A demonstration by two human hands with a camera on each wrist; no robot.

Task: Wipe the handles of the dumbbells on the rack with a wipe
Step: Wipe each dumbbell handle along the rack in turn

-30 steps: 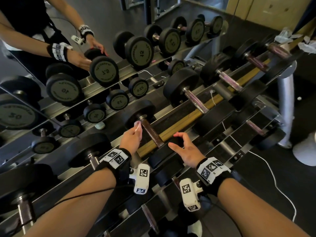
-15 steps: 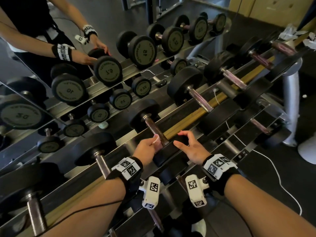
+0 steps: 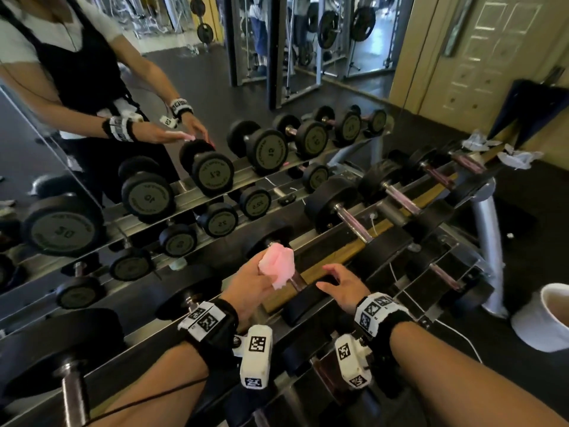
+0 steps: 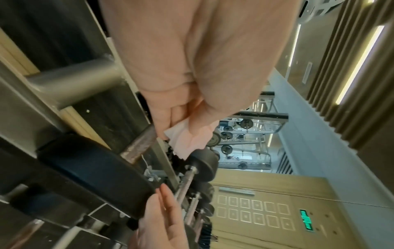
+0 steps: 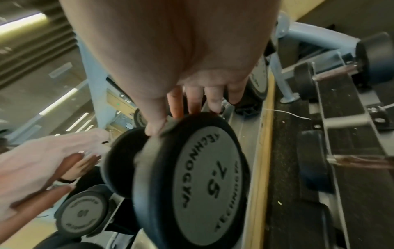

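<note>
Head view: left hand [image 3: 251, 285] pinches a pink wipe [image 3: 276, 265] bunched between thumb and fingers, raised just clear of the handle [image 3: 297, 282] of the dumbbell marked 7.5 — only a short stub of that handle shows past the wipe at about 4 o'clock from it. Left wrist view confirms the pinch: wipe [image 4: 185, 136] hangs from the fingertips beside the brownish handle [image 4: 140, 144], apparently not wrapped round it. Right hand [image 3: 341, 286] lies with fingers spread and fairly straight on the near head [image 5: 192, 182] of the same dumbbell; the right wrist view shows the thumb and fingers touching its rim. Likely purpose — steadying the weight so it won't roll in the rack [image 3: 354, 251] under the wiping strokes. Further dumbbells [image 3: 338, 208] sit along the rack toward 2 o'clock. Mirror behind, at 11 o'clock, repeats everything. Judgement: one handle being finished or left, the neighbours to follow.
</note>
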